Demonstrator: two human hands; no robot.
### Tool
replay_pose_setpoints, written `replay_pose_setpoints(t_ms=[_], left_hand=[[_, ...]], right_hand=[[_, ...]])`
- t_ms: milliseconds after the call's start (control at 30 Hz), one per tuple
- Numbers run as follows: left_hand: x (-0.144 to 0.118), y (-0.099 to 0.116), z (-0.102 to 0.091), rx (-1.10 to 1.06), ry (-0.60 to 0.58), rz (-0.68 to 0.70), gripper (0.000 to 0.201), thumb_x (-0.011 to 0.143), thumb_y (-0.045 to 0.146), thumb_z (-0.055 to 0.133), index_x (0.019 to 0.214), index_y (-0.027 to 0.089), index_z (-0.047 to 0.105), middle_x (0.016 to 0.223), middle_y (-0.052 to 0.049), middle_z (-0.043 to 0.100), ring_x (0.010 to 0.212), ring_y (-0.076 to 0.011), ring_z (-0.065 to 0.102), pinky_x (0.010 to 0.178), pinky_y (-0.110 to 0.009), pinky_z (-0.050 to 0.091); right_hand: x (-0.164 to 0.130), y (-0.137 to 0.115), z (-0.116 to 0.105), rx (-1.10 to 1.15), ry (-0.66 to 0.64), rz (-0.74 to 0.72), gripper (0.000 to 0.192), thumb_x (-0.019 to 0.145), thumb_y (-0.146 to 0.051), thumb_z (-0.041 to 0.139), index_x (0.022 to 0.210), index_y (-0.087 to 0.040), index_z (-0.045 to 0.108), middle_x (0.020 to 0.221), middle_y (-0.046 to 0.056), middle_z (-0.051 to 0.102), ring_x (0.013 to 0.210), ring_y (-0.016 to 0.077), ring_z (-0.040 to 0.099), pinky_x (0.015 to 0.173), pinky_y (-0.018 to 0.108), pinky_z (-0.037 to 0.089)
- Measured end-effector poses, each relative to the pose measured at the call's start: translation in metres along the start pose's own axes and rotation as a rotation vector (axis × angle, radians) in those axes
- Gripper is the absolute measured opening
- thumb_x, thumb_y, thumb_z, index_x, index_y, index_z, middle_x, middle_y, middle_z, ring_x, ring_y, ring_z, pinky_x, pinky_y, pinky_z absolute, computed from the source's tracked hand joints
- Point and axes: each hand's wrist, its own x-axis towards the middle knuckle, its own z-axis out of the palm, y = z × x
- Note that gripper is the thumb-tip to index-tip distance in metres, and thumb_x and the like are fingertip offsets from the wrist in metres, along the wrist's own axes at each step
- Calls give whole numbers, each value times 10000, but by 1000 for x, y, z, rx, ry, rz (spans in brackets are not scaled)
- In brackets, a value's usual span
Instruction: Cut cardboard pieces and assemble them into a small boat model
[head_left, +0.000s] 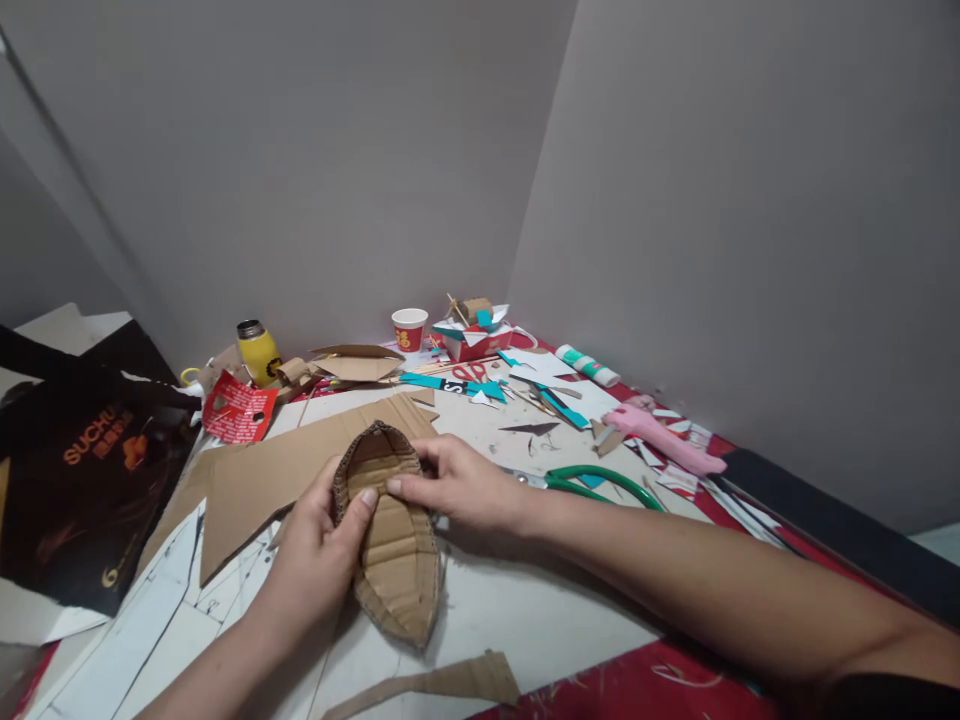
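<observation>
Both hands on a corrugated cardboard boat-shaped shell [397,560], sitting low centre on the table [525,620], pointed end toward 6 o'clock, rounded end toward 12

Left hand [315,560] grasps the shell's side at 9 o'clock, thumb tip pressed on the inner cardboard floor, fingers wrapped under the outer wall. Right hand [461,485] comes in from 3 o'clock, closed on the opposite wall, thumb tip inside and touching near the left thumb, fingers curled over the rim at the rounded end. Both grips clenched on the shell; the shell rests on or just above the table, can't tell which

Around it:
- flat cardboard sheet [255,485] at 10 o'clock of the shell, partly under the left hand
- white paper with drawn lines [172,610] at 8 o'clock
- cardboard offcut strip [450,685] at 6 o'clock, near the table edge
- green-handled scissors [592,482] at 2 o'clock, just behind the right wrist
- pink glue gun [664,438] further out at 2 o'clock
- red paper cup [409,329] at 12 o'clock by the wall, red box of scraps [476,340] just beside it
- yellow bottle [259,352] at 11 o'clock
- black bag [75,480] at 9 o'clock, well apart
</observation>
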Motion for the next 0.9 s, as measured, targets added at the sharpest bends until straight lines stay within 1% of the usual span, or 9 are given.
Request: replay_pose_setpoints(t_ms=[133, 267, 367, 467, 533, 633, 733, 800, 900], left_hand=[[2, -2, 3, 30, 69, -36, 435, 889, 375, 591, 1286, 200, 560, 1199, -74, 675, 1086, -229, 613, 930, -329, 469], [9, 4, 2, -112, 58, -148, 468, 826, 426, 653, 1218, 176, 600, 1078, -84, 721, 939, -230, 662, 783, -305, 524], [11, 11, -2, -98, 68, -164, 404, 796, 437, 679, 1099, 172, 644, 945, -61, 742, 814, -205, 667, 669, -264, 521], [11, 14, -5, -66, 81, -132, 292, 777, 379, 706, 989, 183, 662, 888, -31, 739, 793, -181, 655, 689, -241, 511], [11, 12, -6, -34, 83, -116, 232, 768, 338, 711, 930, 176, 673, 864, -25, 734, 782, -172, 644, 705, -235, 505], [13, 7, -9, -17, 180, -103, 222, 769, 331, 699, 919, 169, 668, 847, -20, 724, 771, -168, 637, 703, -234, 506], [17, 4, -15, -16, 358, -82, 270, 773, 333, 688, 990, 181, 637, 882, -11, 706, 799, -166, 645, 709, -234, 515], [20, 2, -20, -16, 449, -100, 295, 773, 325, 671, 1028, 191, 607, 885, -2, 683, 697, -147, 631, 615, -232, 521], [23, -1, -26, -69, 531, -163, 298, 766, 289, 638, 1042, 212, 558, 849, 16, 638, 519, -108, 556, 429, -206, 460]], right_hand=[[0, 2, 2, -34, 62, 4, 201, 778, -285, 653, 885, -115, 656, 830, 22, 663, 762, 147, 578, 753, 290, 474], [6, 0, -5, 64, 57, 30, 283, 745, -352, 694, 887, -109, 667, 815, 32, 673, 751, 153, 602, 748, 291, 487], [8, 0, -15, -3, -64, 89, 358, 706, -396, 738, 901, -102, 681, 824, 31, 674, 732, 142, 597, 728, 274, 485], [7, 2, -21, -153, -238, 166, 338, 715, -394, 736, 862, -95, 683, 789, 22, 657, 698, 130, 574, 654, 243, 468], [7, 1, -23, -166, -277, 167, 330, 751, -406, 714, 867, -98, 682, 787, 21, 650, 694, 125, 572, 634, 231, 460], [8, -8, -24, -180, -149, 96, 405, 830, -447, 656, 1047, -106, 664, 805, 35, 650, 673, 114, 567, 594, 218, 446], [7, -21, -30, -266, 32, -36, 504, 909, -462, 567, 1314, -165, 529, 936, 90, 673, 684, 123, 575, 531, 213, 443], [5, -27, -35, -337, 66, -167, 561, 903, -446, 584, 1399, -225, 443, 1140, 135, 641, 774, 146, 605, 584, 242, 500], [2, -28, -37, -528, 51, -340, 729, 785, -410, 731, 1423, -259, 412, 1354, 155, 512, 993, 210, 599, 756, 321, 553]])
